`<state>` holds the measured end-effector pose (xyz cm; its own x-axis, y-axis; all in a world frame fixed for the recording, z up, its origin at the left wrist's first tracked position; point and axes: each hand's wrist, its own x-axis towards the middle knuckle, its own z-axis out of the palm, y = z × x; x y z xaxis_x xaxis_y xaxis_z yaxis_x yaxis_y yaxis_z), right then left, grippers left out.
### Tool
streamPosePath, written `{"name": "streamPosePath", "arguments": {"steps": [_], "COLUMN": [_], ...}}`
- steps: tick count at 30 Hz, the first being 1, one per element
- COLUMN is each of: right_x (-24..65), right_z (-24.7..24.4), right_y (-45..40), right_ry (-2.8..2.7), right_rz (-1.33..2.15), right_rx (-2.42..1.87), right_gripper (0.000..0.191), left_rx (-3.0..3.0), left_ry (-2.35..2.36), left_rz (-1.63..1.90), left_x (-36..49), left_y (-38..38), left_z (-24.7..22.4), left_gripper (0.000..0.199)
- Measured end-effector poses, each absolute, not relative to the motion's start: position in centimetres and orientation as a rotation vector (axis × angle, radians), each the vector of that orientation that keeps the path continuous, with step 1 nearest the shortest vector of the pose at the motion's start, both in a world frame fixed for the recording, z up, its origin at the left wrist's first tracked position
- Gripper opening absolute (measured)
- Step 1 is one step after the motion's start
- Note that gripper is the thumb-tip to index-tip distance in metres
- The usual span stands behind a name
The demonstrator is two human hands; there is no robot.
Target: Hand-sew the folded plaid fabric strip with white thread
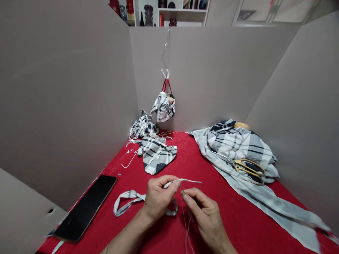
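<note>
My left hand (160,197) pinches a narrow grey-and-white plaid fabric strip (127,201), which forms a loop on the red cloth and ends in a thin white tip between my hands. My right hand (205,217) sits just beside it, fingertips pinched on a fine white thread (186,225) that hangs down past the hand. Any needle on the thread is too small to tell. Behind my hands, gold-handled scissors (249,171) rest on a large plaid cloth (238,150).
A black smartphone (84,208) lies face up on the red table cover (201,155) at left. Farther back are a plaid fabric piece (156,155), a thread spool (140,152), scraps, and a small plaid bag (163,107) hanging on wire. Grey partition walls (66,98) surround the table.
</note>
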<state>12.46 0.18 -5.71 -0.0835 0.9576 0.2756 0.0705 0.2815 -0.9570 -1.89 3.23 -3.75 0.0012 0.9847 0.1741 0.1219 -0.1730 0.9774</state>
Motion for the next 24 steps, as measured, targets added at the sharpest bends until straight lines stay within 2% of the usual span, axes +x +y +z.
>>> {"name": "streamPosePath", "arguments": {"steps": [15,24], "right_x": [12.37,12.35], "right_z": [-5.9,-5.27], "right_y": [0.07,-0.12], "right_ry": [-1.304,-1.322], "right_rz": [1.149,1.087], "right_rx": [-1.074,-1.095], "right_gripper": [0.021,0.024], "left_rx": [1.588,1.6], "left_ry": [1.221,1.237], "left_rz": [1.355,1.355], "left_x": [-1.91,-1.86], "left_y": [3.24,3.12], "left_z": [-4.08,-3.82], "left_gripper": [0.021,0.021]}}
